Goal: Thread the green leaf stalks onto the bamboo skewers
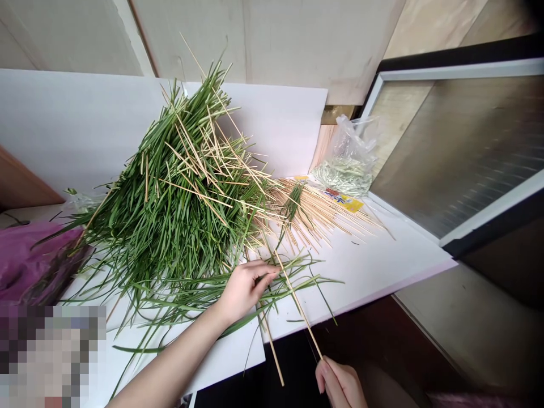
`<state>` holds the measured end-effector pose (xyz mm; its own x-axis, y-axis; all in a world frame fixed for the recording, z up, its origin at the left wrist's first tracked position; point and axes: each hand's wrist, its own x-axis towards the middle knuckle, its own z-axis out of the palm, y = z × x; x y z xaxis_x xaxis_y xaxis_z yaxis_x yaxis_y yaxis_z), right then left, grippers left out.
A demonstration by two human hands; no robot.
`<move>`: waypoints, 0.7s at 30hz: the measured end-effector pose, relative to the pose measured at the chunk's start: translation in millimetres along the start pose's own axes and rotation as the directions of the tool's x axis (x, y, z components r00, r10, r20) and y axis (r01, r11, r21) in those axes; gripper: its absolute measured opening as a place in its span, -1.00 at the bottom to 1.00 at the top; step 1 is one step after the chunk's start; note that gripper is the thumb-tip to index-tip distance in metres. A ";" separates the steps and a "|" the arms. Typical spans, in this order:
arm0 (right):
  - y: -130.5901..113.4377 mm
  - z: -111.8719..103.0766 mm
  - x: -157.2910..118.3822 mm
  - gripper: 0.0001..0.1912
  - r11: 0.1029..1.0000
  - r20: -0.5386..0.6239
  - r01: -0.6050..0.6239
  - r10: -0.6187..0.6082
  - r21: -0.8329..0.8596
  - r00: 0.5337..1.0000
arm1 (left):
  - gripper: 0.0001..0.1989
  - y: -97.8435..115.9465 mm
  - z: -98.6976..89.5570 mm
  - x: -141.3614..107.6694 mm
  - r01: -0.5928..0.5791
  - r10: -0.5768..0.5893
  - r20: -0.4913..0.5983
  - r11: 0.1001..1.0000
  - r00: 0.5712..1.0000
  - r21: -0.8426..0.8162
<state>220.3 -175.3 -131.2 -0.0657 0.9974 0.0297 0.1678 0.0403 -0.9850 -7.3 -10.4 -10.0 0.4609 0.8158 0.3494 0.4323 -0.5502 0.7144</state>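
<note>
My right hand point(340, 382), at the lower right, grips the near end of a bamboo skewer point(300, 306) that slants up and away to the left. Close to the skewer's upper part is my left hand point(249, 286), its thumb and forefinger pinched together above loose green chive leaves point(182, 294). What lies between those fingertips is too small to make out. A second skewer point(272, 351) rests on the white table, jutting over its front edge. Behind my left hand rises a large heap of chives point(170, 226), with several skewers scattered across its top.
Many skewers point(317, 218) fan out right of the heap, with a small chive bundle point(293, 203) on them. A clear plastic bag point(346, 170) of pale green pieces stands behind. A purple bag point(29, 260) lies left. A framed glass panel point(467, 147) borders the white table point(408, 255).
</note>
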 end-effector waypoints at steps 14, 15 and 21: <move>-4.0 0.6 0.8 -0.40 0.999 -0.029 0.035 -0.036 -0.009 0.999 | -0.75 -1.8 -8.6 2.5 0.084 -0.086 0.080 0.996 0.993 0.027; -4.3 0.5 0.8 -0.40 0.999 -0.032 0.036 -0.037 -0.009 0.999 | -0.74 -2.4 -9.3 2.5 0.074 -0.077 0.067 0.996 0.995 0.041; -4.3 -0.2 0.4 -0.41 0.999 -0.048 0.037 -0.038 -0.019 0.998 | -0.72 -5.7 -10.3 0.9 -0.110 0.102 0.068 0.985 0.993 0.132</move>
<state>219.7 -175.1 -126.8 -0.0247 0.9969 0.0751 0.1839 0.0783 -0.9798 -17.3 -4.7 -7.5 0.5538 0.7417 0.3783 0.4776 -0.6552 0.5853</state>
